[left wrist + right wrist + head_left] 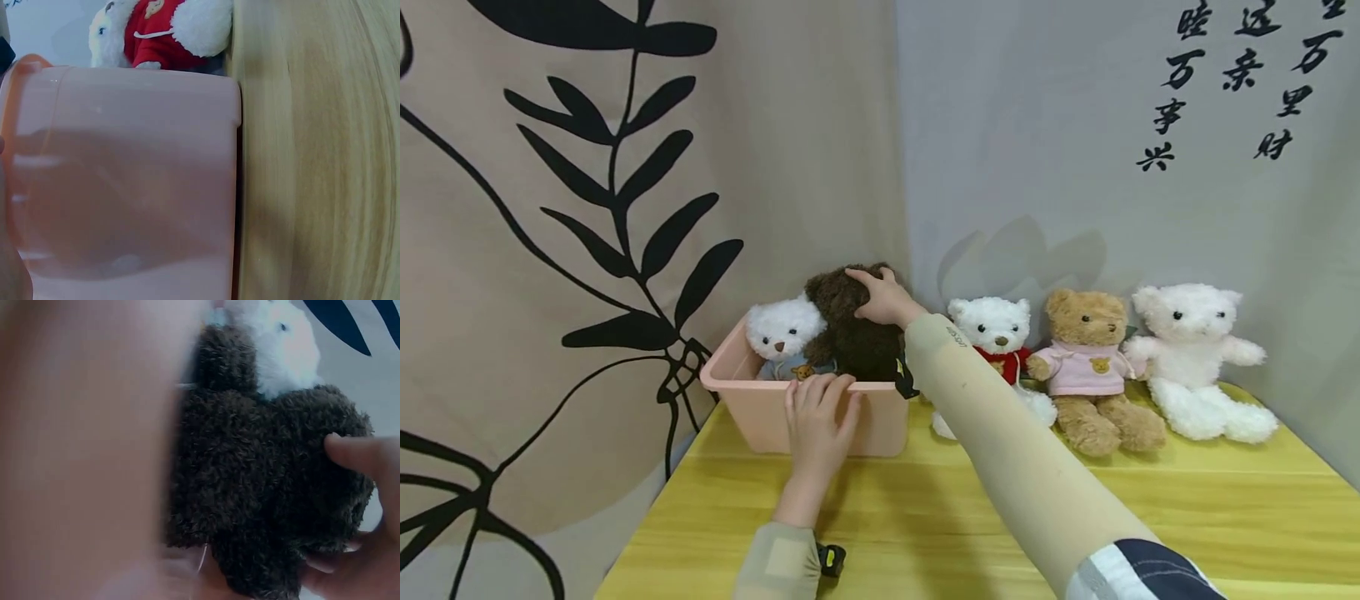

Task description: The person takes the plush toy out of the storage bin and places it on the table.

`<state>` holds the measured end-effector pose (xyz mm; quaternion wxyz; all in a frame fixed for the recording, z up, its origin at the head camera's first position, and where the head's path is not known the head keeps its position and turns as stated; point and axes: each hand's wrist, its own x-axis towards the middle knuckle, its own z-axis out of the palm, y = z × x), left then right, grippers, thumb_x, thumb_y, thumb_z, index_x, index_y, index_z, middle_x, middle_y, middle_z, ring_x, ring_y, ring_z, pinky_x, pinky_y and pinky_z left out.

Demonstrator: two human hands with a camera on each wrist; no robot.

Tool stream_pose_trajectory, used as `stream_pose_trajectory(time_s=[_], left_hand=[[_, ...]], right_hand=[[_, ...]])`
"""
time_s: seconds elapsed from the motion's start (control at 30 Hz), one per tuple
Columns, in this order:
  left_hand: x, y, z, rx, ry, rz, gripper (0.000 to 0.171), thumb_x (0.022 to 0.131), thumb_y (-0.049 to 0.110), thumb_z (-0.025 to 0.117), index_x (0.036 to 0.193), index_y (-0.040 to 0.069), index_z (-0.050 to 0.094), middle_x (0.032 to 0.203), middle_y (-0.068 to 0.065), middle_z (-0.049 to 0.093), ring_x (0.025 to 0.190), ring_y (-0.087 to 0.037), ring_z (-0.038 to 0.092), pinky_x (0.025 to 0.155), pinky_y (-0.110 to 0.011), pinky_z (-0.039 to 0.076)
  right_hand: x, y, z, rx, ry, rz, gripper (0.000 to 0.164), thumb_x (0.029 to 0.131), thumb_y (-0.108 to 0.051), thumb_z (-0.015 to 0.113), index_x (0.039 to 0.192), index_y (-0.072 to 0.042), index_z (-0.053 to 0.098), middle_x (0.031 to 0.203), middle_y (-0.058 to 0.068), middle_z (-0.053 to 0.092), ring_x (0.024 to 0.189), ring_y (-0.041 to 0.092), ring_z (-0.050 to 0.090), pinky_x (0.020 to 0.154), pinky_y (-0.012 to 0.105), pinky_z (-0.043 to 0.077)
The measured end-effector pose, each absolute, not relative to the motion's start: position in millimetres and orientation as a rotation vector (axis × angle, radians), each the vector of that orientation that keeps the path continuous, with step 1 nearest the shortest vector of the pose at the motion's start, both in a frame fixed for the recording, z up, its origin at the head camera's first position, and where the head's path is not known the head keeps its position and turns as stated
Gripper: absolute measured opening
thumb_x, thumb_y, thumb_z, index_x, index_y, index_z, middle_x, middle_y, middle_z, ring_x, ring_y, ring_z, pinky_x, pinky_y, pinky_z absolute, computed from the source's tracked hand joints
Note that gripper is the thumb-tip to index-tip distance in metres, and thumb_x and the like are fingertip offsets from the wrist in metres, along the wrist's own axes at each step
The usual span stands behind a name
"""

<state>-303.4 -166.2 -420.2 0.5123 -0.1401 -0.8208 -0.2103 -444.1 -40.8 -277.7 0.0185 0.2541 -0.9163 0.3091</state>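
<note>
A dark brown teddy bear (865,346) sits in a pink plastic bin (748,417). My right hand (886,302) grips it by the head, and the right wrist view shows the thumb and fingers around the brown plush (231,462). My left hand (822,417) holds the bin's front rim, with fingers over the edge and thumb against the outer wall. Beside the brown bear in the bin is a white bear (786,329) in a blue top. In the left wrist view the bin's wall (137,187) fills much of the picture.
Right of the bin on the yellow wooden table (880,517) sit a white bear in a red top (992,325), a tan bear in a pink shirt (1086,358) and an undressed white bear (1195,358). My right forearm partly covers the red-topped one. A patterned curtain (820,142) hangs behind.
</note>
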Motion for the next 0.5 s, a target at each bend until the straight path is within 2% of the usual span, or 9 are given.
stream_pose_trajectory(time_s=[0.1, 0.23, 0.5], left_hand=[[-303.8, -164.4, -420.6, -0.34, -1.98, -0.505, 0.023, 0.091, 0.03, 0.063, 0.108, 0.015, 0.067, 0.106, -0.006, 0.062, 0.108, -0.029, 0.052, 0.106, -0.057, 0.021], [-303.5, -163.7, -419.9, -0.332, -1.981, -0.508, 0.023, 0.092, 0.03, 0.062, 0.109, 0.015, 0.067, 0.106, -0.006, 0.062, 0.108, -0.029, 0.052, 0.107, -0.056, 0.02], [-303.2, -164.0, -418.5, -0.325, -1.989, -0.505, 0.023, 0.093, 0.03, 0.062, 0.109, 0.016, 0.067, 0.107, -0.006, 0.062, 0.109, -0.029, 0.052, 0.108, -0.055, 0.019]], right_hand=[[-447.3, -37.9, -276.8, 0.848, -2.892, 1.016, 0.072, 0.095, -0.018, 0.06, 0.154, -0.035, 0.021, 0.16, 0.018, -0.005, 0.141, 0.042, 0.023, 0.091, 0.047, 0.039], [-450.4, -37.7, -274.9, 0.878, -2.92, 1.033, 0.072, 0.096, -0.021, 0.056, 0.155, -0.033, 0.017, 0.159, 0.018, -0.006, 0.142, 0.041, 0.021, 0.092, 0.048, 0.039], [-453.5, -37.2, -268.6, 0.885, -2.948, 0.942, 0.09, 0.086, -0.019, 0.073, 0.155, -0.031, 0.018, 0.159, 0.02, 0.004, 0.143, 0.037, 0.02, 0.096, 0.049, 0.042]])
